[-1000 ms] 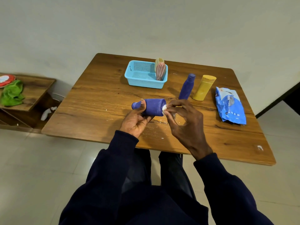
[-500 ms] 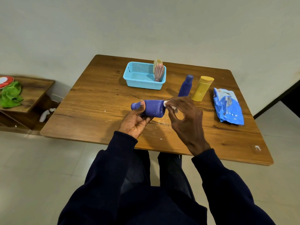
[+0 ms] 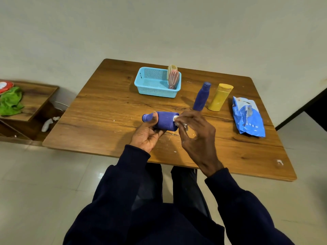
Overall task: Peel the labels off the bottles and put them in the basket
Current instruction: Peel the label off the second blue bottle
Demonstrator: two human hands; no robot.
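My left hand (image 3: pixel 147 134) grips a purple bottle (image 3: pixel 165 120) lying sideways just above the table, cap to the left. My right hand (image 3: pixel 196 137) pinches a small white scrap of label (image 3: pixel 175 119) at the bottle's base end. A light blue basket (image 3: pixel 154 91) stands at the back of the table with two peeled bottles (image 3: pixel 173 78) leaning in its right corner. Upright to the right stand a second purple bottle (image 3: pixel 201 97) and a yellow bottle (image 3: pixel 219 97).
A blue plastic packet (image 3: pixel 248 116) lies at the table's right side. Small white label crumbs (image 3: pixel 174 139) dot the wooden table (image 3: pixel 106 112) near my hands. A low wooden shelf (image 3: pixel 33 98) at the left holds a green cloth (image 3: pixel 10 101).
My right hand's pinch has stayed at the bottle's base, picking at the white scrap, which now shows more. The bottle stays in my left hand; the camera view has shifted slightly.
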